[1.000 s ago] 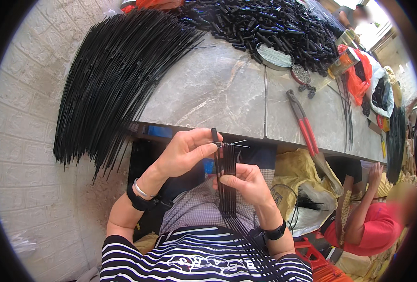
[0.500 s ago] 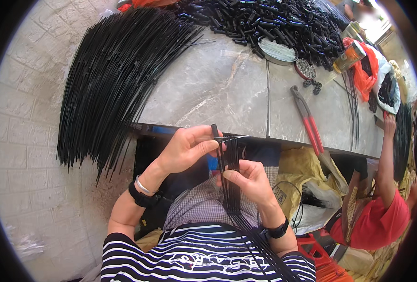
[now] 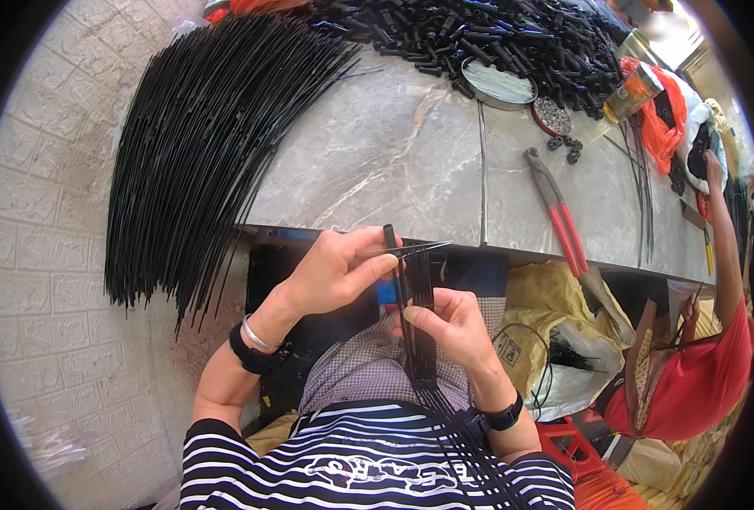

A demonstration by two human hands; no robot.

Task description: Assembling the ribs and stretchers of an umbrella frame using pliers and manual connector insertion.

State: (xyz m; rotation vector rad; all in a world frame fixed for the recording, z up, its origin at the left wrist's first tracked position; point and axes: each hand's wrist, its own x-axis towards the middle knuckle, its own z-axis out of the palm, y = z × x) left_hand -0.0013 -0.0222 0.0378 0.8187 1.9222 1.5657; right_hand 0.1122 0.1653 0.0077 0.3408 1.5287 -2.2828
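My left hand [image 3: 343, 270] is closed at the upper end of a short black tube [image 3: 389, 236], its thumb and fingers pinching there. Thin pale strands [image 3: 428, 247] stretch sideways from those fingers across the tops of black rods. The rods form a flat strip [image 3: 423, 340] of thin black lengths, bound side by side, hanging upright before my lap. Lower down, my right hand [image 3: 453, 327] grips this strip, thumb in front and fingers partly hidden behind. Below the bound part, the loose rod ends [image 3: 479, 450] fan out over my striped shirt toward the lower right.
A large sheaf of black rods [image 3: 215, 153] overhangs the grey table [image 3: 368, 170] at left. Black tubes [image 3: 513, 42] are heaped at the back, near a round tin [image 3: 497, 85]. Red-handled cutters [image 3: 558, 212] lie rightward. A co-worker in red [image 3: 691, 374] sits at right.
The thin strands at the rod tops have shifted slightly and now cross at their right end. My hands stay nearly in place. The co-worker's raised hand has moved up to the white bag.
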